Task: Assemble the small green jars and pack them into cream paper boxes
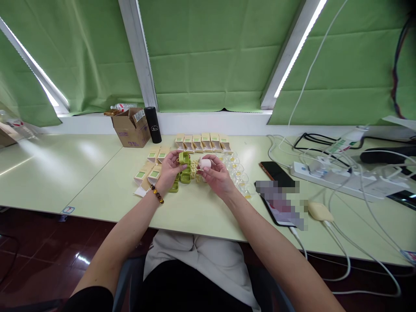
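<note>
My left hand is closed around a small green plastic case, held up over the table. Between the fingers of my right hand is a small pale pink, rounded piece, close to the green case but apart from it. Beneath the hands lie more green cases and a group of tiny yellow pieces. Several clear domed covers with yellow spots sit just right of my right hand, partly hidden by it.
Open cream boxes line the back, and more boxes stand at left. Behind are a cardboard carton and a black cylinder. To the right lie two phones, a power strip, a cream charger and tangled cables.
</note>
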`<control>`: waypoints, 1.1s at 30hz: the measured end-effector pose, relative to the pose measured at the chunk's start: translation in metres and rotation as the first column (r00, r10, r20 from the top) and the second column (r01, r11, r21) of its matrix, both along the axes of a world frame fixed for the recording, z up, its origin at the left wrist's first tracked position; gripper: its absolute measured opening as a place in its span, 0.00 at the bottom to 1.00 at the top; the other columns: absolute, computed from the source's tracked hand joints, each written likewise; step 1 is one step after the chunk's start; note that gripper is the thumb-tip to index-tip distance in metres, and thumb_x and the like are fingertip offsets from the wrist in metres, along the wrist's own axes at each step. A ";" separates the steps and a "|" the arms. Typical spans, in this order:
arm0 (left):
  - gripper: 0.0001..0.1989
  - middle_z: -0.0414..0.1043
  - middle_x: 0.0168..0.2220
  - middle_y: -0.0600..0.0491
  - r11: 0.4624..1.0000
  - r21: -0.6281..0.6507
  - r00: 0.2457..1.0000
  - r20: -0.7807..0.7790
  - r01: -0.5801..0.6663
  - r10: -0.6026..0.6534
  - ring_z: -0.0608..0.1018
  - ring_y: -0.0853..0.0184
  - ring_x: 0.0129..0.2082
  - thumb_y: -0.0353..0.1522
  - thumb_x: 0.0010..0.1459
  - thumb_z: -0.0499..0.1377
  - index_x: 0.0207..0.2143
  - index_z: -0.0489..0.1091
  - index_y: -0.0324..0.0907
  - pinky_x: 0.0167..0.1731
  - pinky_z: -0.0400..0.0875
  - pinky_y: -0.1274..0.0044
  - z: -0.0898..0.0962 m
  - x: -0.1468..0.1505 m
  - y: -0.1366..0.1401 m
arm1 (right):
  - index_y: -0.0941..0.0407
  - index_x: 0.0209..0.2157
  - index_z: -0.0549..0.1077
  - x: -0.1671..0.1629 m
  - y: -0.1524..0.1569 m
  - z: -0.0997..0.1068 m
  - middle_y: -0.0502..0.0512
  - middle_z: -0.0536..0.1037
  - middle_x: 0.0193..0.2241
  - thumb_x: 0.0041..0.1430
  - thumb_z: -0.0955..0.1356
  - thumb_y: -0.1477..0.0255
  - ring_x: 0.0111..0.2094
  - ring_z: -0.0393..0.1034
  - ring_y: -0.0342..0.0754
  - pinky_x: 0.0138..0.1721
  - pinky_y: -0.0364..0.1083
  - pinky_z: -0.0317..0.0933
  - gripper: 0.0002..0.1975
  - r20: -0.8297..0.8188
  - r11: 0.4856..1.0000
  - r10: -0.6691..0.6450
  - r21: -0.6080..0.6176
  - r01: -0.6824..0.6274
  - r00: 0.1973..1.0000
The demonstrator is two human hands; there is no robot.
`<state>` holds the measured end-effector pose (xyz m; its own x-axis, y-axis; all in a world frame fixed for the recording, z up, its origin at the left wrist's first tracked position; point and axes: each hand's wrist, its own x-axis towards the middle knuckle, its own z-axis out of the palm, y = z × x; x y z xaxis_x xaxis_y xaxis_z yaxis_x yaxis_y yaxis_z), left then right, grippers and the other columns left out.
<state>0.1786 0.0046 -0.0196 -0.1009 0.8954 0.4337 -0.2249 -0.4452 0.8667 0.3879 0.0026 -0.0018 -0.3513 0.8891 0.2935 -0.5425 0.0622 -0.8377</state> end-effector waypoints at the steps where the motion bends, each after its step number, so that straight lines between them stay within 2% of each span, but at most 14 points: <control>1: 0.34 0.80 0.51 0.47 1.000 -0.001 1.000 -0.010 0.001 -0.001 0.84 0.60 0.50 0.31 0.46 0.79 0.53 0.70 0.44 0.48 0.80 0.72 0.001 0.000 0.000 | 0.46 0.43 0.78 0.000 0.000 0.000 0.48 0.81 0.38 0.44 0.84 0.62 0.40 0.77 0.49 0.48 0.54 0.78 0.25 0.004 1.000 0.002 0.007 -0.002 1.000; 7: 0.34 0.80 0.50 0.48 1.000 -0.001 1.000 -0.028 0.008 -0.008 0.84 0.60 0.51 0.31 0.45 0.79 0.53 0.70 0.44 0.50 0.80 0.71 0.004 0.002 -0.004 | 0.47 0.43 0.81 -0.001 0.000 0.001 0.49 0.83 0.37 0.42 0.85 0.63 0.43 0.79 0.51 0.57 0.59 0.76 0.25 0.020 1.000 0.025 0.015 -0.025 0.999; 13: 0.33 0.79 0.49 0.48 1.000 0.006 0.998 -0.061 0.005 -0.005 0.83 0.59 0.52 0.31 0.45 0.80 0.52 0.71 0.44 0.50 0.78 0.70 0.004 0.003 -0.004 | 0.46 0.46 0.81 -0.001 0.003 -0.002 0.50 0.82 0.45 0.39 0.86 0.66 0.41 0.79 0.48 0.45 0.50 0.78 0.29 0.015 0.998 -0.052 0.023 0.052 0.999; 15: 0.33 0.79 0.50 0.48 1.000 0.013 0.998 -0.068 0.001 0.000 0.82 0.59 0.53 0.30 0.45 0.80 0.51 0.71 0.44 0.51 0.78 0.71 0.004 0.003 -0.004 | 0.47 0.45 0.81 -0.001 0.004 -0.003 0.50 0.82 0.45 0.40 0.86 0.64 0.41 0.78 0.48 0.43 0.48 0.78 0.28 0.015 0.996 -0.088 0.027 0.088 0.996; 19: 0.32 0.79 0.51 0.46 1.000 0.026 0.995 -0.100 0.014 -0.012 0.81 0.58 0.54 0.29 0.45 0.79 0.51 0.72 0.43 0.53 0.77 0.69 0.006 0.004 -0.006 | 0.49 0.44 0.80 -0.004 0.005 -0.003 0.51 0.83 0.39 0.42 0.85 0.59 0.37 0.77 0.48 0.41 0.49 0.76 0.27 0.055 0.987 -0.153 0.062 0.150 0.987; 26: 0.28 0.80 0.52 0.46 0.998 0.065 0.984 -0.176 -0.023 0.034 0.80 0.58 0.54 0.27 0.44 0.78 0.49 0.74 0.42 0.55 0.76 0.67 0.007 0.006 -0.005 | 0.50 0.45 0.80 -0.009 0.010 -0.007 0.51 0.83 0.38 0.47 0.83 0.54 0.34 0.75 0.47 0.39 0.49 0.74 0.27 0.100 0.972 -0.220 0.103 0.210 0.970; 33: 0.25 0.80 0.50 0.47 0.995 0.092 0.966 -0.255 -0.025 0.048 0.81 0.59 0.51 0.25 0.47 0.74 0.49 0.77 0.42 0.55 0.76 0.67 0.009 0.011 -0.009 | 0.51 0.44 0.81 -0.009 0.011 -0.011 0.51 0.84 0.36 0.47 0.84 0.56 0.34 0.77 0.47 0.42 0.50 0.75 0.25 0.148 0.970 -0.234 0.098 0.222 0.961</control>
<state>0.1901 -0.0044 -0.0108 -0.0077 0.8506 0.5258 0.0182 -0.5256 0.8506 0.3794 0.0132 -0.0123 -0.1891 0.9271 0.3237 -0.3683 0.2386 -0.8986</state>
